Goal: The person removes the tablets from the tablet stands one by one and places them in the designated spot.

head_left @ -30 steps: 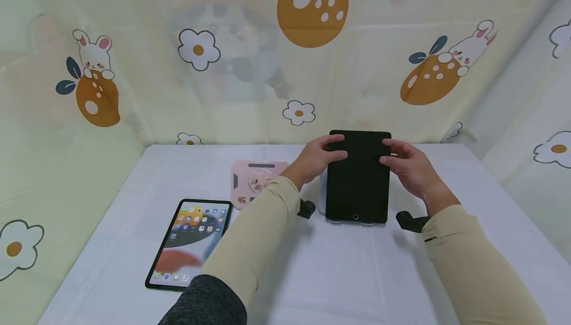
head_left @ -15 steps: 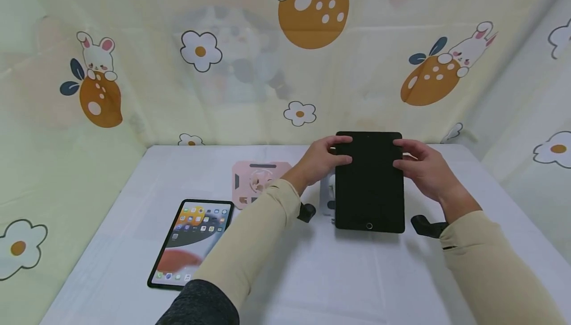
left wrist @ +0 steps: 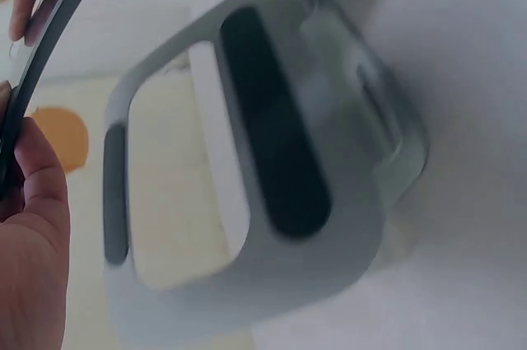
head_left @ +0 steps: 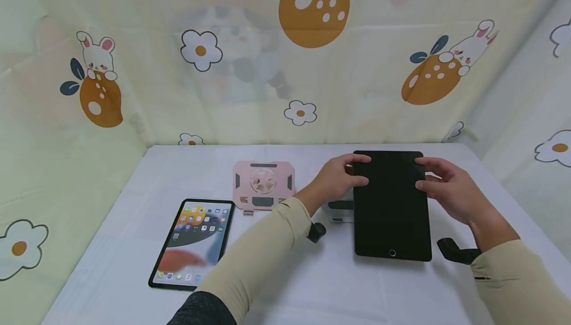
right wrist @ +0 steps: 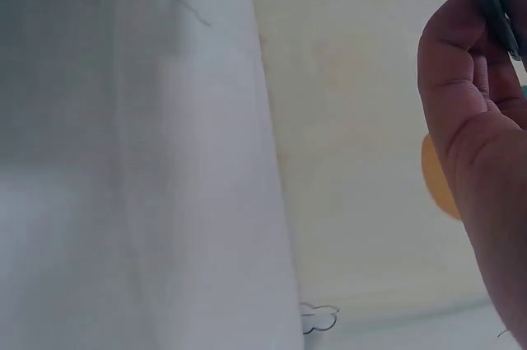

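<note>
The dark tablet [head_left: 391, 205], its screen black and its home button toward the person, was held over the right half of the white bench [head_left: 134, 206], face up in the head view. The left hand [head_left: 340, 179] pinched its upper left edge, thumb on the glass and fingers curled behind; the right hand [head_left: 448, 189] gripped the upper right edge the same way. Whether the tablet's near end touched the bench could not be told. In the left wrist view the tablet showed only as a thin dark edge against the palm — the right wrist view caught a sliver of it at the fingertips [right wrist: 504, 4].

Just left of the tablet and partly hidden behind the left hand stood a white-grey tablet stand [head_left: 337, 209], with a dark pad on its face; the left wrist camera saw it close and blurred [left wrist: 272, 177]. A pink folding stand [head_left: 263, 185] lay flat further left, and nearer the person a second tablet [head_left: 193, 242] lay on the bench with its home screen lit. Both sleeves [head_left: 263, 250] were beige. A cloth backdrop [head_left: 312, 13] printed with rabbits, oranges and flowers rose behind the bench.
</note>
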`<action>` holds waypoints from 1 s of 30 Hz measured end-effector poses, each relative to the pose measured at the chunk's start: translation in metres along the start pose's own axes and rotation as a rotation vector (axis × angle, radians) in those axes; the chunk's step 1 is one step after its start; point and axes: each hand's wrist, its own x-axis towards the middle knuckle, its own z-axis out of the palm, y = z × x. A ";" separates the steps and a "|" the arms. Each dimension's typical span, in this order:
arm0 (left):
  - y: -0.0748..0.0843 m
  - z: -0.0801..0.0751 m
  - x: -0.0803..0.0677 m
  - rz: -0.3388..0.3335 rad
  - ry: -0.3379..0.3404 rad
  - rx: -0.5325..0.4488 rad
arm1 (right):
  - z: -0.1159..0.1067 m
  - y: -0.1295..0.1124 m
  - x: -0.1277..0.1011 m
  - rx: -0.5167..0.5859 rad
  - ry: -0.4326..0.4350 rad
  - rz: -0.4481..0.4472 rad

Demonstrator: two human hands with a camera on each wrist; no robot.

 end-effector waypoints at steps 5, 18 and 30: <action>-0.004 0.018 -0.005 0.008 -0.027 0.017 | -0.008 0.013 -0.020 0.067 0.012 -0.024; -0.011 0.059 -0.015 -0.009 -0.058 -0.042 | -0.030 0.034 -0.058 0.028 0.053 0.022; -0.012 0.089 -0.022 -0.070 -0.052 -0.039 | -0.044 0.050 -0.078 0.116 0.083 0.065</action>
